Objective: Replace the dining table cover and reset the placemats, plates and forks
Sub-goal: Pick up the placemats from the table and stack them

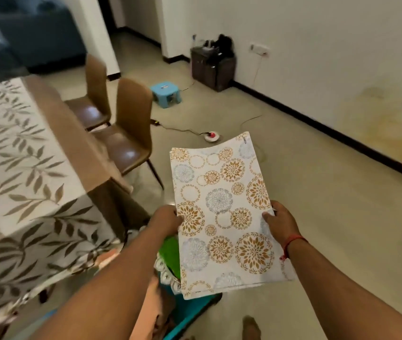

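I hold a stack of white placemats (222,212) printed with orange and grey flower circles, out in front of me above the floor. My left hand (165,218) grips the stack's left edge and my right hand (280,219) grips its right edge, thumbs on top. The dining table (72,133) stands to my left, covered with a white cloth (18,182) patterned with brown leaves. No plates or forks are in view.
Two brown chairs (126,133) stand at the table's far side. Below the placemats sits a teal bin (192,312) with green and patterned things in it. On the floor lie a cable with a red-and-white switch (211,136), a blue stool (166,93) and a dark box (213,66) by the wall.
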